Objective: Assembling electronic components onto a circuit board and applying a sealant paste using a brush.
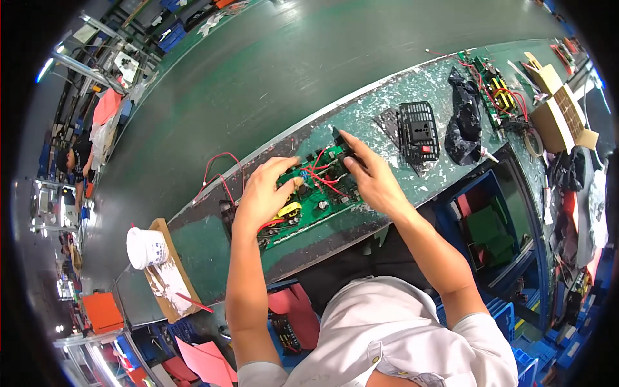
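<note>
A green circuit board (311,209) with red wires, yellow-wrapped coils and black parts lies slantwise on the bench before me. Over its left part is my left hand (258,197), fingers and thumb curved onto the board and its components. At the board's right end, my right hand (377,180) pinches a black end panel (339,137) between thumb and fingers. The panel stands against the board; whether it is fastened cannot be seen. A red wire loop (222,156) trails from the board's far left side.
Right of the board lie a black vented panel with a socket (420,131), a black plastic bag (464,119) and another circuit board (496,93). A cardboard box (562,116) stands farther right. At left, a white tub (145,248) sits by a cardboard tray (169,287) smeared with white.
</note>
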The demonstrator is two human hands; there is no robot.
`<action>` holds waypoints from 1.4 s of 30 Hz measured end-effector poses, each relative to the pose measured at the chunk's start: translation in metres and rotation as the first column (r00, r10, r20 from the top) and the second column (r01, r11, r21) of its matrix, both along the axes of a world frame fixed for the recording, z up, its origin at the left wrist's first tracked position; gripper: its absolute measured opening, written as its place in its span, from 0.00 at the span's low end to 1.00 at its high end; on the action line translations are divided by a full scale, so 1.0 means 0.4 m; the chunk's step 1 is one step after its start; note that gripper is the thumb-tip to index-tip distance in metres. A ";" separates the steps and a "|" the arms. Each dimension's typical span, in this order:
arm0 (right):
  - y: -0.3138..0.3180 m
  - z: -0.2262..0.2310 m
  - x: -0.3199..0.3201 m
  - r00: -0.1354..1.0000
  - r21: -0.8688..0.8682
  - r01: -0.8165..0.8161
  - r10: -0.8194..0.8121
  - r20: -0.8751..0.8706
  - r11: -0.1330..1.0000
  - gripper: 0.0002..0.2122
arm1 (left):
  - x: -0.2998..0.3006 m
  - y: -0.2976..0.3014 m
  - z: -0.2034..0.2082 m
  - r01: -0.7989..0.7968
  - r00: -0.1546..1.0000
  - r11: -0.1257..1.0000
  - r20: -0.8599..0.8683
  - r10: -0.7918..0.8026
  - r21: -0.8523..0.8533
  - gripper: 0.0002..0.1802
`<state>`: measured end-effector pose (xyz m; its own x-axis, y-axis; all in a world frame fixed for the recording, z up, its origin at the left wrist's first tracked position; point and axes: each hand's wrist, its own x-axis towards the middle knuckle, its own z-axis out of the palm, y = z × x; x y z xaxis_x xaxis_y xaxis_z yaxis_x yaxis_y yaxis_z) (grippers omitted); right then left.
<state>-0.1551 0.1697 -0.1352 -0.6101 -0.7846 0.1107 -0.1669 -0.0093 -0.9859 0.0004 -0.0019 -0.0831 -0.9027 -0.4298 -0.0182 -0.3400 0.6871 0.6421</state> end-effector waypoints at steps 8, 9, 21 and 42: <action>-0.010 0.043 -0.026 0.991 0.045 -0.037 0.043 -0.129 0.998 0.21 | -0.058 0.013 -0.035 0.044 0.995 0.999 -0.089 -0.042 0.018 0.10; -0.005 0.051 -0.024 0.983 0.078 -0.032 0.045 -0.176 0.996 0.20 | -0.060 0.008 -0.045 0.032 0.994 0.998 -0.110 -0.025 0.057 0.09; 0.054 0.070 0.047 0.590 -0.158 0.185 -0.238 -0.771 0.970 0.10 | -0.070 0.022 -0.068 -0.106 0.987 0.987 -0.109 0.119 0.124 0.07; 0.115 0.110 0.014 0.930 -0.029 0.050 -0.057 -0.362 0.998 0.06 | -0.089 0.177 -0.003 0.258 0.948 0.836 -0.296 -0.120 0.485 0.33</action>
